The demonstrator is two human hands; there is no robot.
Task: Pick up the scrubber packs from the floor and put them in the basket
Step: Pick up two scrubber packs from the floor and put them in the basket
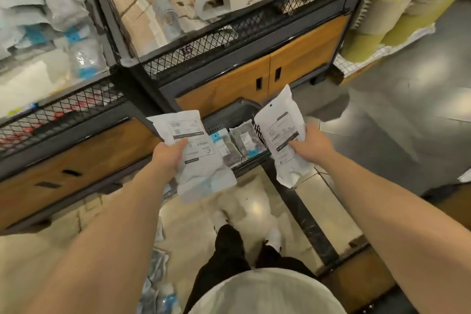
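A dark perforated plastic basket (pixel 224 120) is holding clear scrubber packs (pixel 244 140). The left hand (pixel 168 157) and right hand (pixel 312 141) are each gripping white flat packs (pixel 201 168) above it.

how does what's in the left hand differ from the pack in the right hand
The left hand grips what looks like two overlapping packs; the right hand grips a single pack. The overlapping packs lie slanted; the single pack stands nearer upright. Both are white with printed labels facing up.

Glossy tiled floor (pixel 254 202) under a dark basket (pixel 221 122), loose scrubber packs (pixel 159 265) at lower left, wood-fronted display stands (pixel 305 55).
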